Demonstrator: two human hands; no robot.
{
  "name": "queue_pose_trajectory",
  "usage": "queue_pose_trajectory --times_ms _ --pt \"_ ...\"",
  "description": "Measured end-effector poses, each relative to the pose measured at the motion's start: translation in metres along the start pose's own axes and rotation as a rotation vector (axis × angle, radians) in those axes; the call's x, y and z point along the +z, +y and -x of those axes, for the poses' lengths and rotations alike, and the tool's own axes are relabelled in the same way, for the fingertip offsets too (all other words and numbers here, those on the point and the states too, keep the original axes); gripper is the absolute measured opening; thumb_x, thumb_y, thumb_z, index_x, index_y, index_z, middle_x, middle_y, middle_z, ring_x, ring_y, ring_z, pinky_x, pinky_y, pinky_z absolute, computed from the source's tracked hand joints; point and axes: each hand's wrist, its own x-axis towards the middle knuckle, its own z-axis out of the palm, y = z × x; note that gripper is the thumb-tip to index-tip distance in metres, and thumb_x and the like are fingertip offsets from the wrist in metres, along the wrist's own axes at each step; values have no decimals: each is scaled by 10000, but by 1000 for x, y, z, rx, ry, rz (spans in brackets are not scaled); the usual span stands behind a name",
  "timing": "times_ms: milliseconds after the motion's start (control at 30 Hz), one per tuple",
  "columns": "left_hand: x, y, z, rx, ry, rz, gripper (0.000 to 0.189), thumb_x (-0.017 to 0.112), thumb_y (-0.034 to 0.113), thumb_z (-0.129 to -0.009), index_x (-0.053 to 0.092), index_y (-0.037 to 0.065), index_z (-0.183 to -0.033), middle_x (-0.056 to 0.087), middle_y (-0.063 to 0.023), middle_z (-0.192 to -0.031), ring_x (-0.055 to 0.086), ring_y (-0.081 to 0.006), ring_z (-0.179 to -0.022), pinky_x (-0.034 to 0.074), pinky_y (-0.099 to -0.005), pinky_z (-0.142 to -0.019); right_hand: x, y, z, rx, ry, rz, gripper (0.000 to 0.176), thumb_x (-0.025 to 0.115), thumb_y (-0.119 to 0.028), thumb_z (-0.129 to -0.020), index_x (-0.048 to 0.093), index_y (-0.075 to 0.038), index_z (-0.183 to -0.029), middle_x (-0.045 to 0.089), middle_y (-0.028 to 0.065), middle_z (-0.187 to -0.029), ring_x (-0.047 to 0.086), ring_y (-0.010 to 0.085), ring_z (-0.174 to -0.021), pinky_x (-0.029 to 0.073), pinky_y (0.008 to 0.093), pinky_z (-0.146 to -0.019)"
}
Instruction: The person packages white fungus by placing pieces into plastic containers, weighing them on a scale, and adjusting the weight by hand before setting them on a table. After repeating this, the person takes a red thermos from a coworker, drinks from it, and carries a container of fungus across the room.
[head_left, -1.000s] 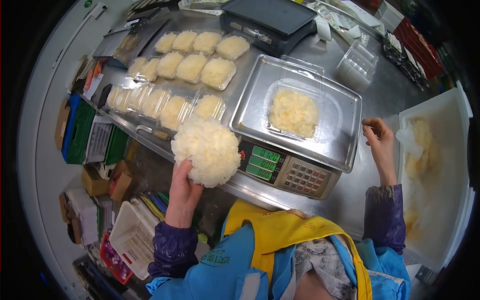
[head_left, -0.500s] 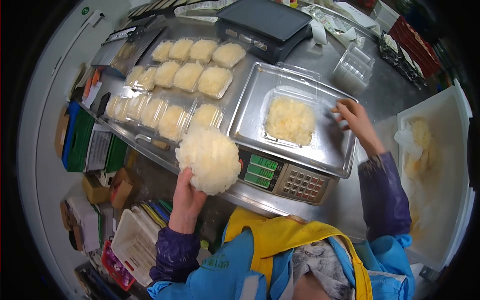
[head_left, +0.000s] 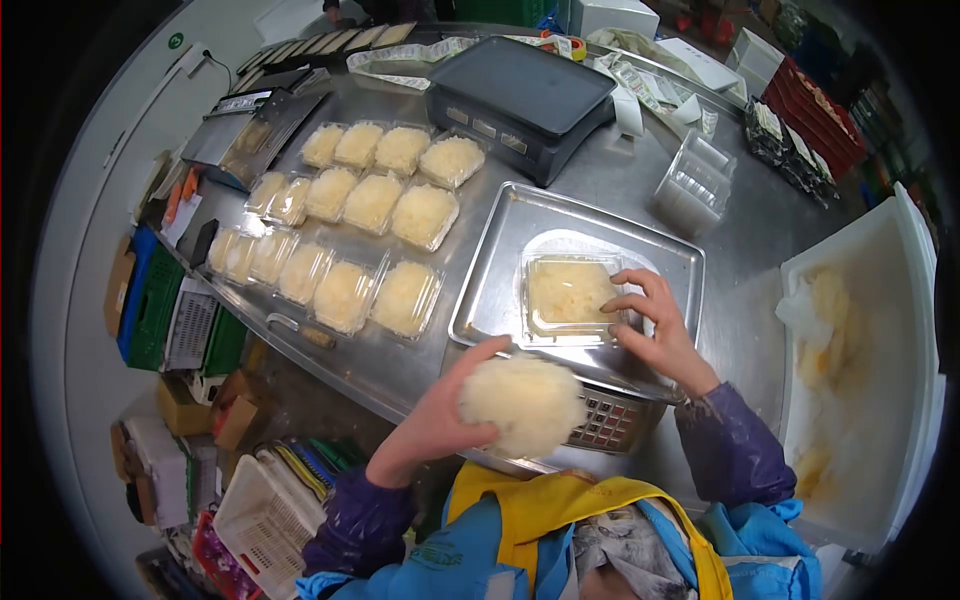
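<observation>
A round, pale yellow, shredded-looking mass [head_left: 523, 405] is gripped by my left hand [head_left: 445, 415] in front of the scale's keypad [head_left: 605, 420]. On the scale's metal tray [head_left: 480, 240] lies a clear plastic box [head_left: 570, 292] with the same pale food inside, its lid down over it. My right hand [head_left: 655, 325] has its fingers spread and touches the box's right edge. Rows of similar filled boxes [head_left: 372, 203] stand left of the tray. The mass and my left hand hide the scale's display.
A dark scale [head_left: 520, 90] stands at the back, with label strips beside it. Stacked clear containers [head_left: 697, 185] are right of it. A white bin [head_left: 870, 400] holding pale food is at the right. Baskets and crates [head_left: 270, 520] lie below the table's left edge.
The box's lid has come down over the food. My right hand has moved down and left onto the box. My left hand has carried the round mass right, over the scale's front.
</observation>
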Motion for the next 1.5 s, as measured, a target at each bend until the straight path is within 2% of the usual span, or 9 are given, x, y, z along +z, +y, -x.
queue_pose_trajectory --times_ms 167,300,367,467,767,867,1067,1267,1500 --pt "12 5 -44 -220 -276 -470 786 624 118 -649 279 87 -1355 438 -117 -1258 453 -191 -1111 374 -301 -930 5 -1 16 73 47 3 306 638 -92 -672 603 -111 -976 472 62 -1153 472 237 -1018 367 358 -907" --pt "8 -13 -40 -179 -252 -341 779 609 136 -659 274 120 -1362 445 -134 -1253 465 -213 -1100 375 -300 -926 8 -1 20 651 164 -469 254 604 -85 -756 531 9 -981 546 85 -1002 552 109 -762 470 236 -590" --pt "10 -12 -43 -125 -295 -288 774 601 140 -659 277 129 -1362 441 -142 -1262 463 -224 -1105 372 -306 -930 -2 -8 11 906 -140 -543 200 556 -112 -805 527 45 -925 595 83 -831 568 109 -614 468 222 -511" --pt "10 -11 -46 -113 -267 -310 755 595 134 -657 294 126 -1349 445 -145 -1258 454 -229 -1118 366 -312 -938 4 -2 14 849 -167 -671 188 507 -137 -843 526 49 -858 600 74 -698 559 107 -521 448 206 -451" --pt "12 -32 -41 22 -172 -311 673 606 105 -655 358 114 -1281 480 -148 -1195 495 -250 -1079 393 -320 -906 6 -3 15 894 -163 -652 151 468 -150 -836 492 0 -834 557 52 -760 521 94 -569 445 224 -478" --pt "8 -33 -36 -40 -103 -181 631 609 70 -670 372 56 -1254 463 -90 -1179 451 -172 -1099 366 -295 -932 2 -6 13 905 -154 -637 150 459 -159 -833 480 -10 -833 550 44 -760 521 96 -579 442 227 -478" --pt "4 -44 -41 8 -84 -250 639 632 109 -673 369 118 -1256 519 -141 -1132 534 -225 -1015 422 -309 -864 5 -9 14 945 -155 -630 160 453 -169 -849 499 -17 -866 557 35 -757 524 90 -581 446 214 -480" --pt "7 -25 -44 -60 -73 -370 560 642 102 -692 409 94 -1201 557 -124 -1042 561 -204 -933 451 -315 -818 12 -4 20 887 -49 -770 201 448 -153 -864 518 20 -941 587 51 -768 530 84 -556 438 202 -448" --pt "-2 -15 -83 -4 149 -116 482 626 99 -768 392 15 -1181 524 -111 -1067 537 -185 -957 471 -288 -796 -35 11 33 701 361 -686 177 474 -192 -847 503 -17 -835 562 27 -718 494 74 -527 409 205 -447"
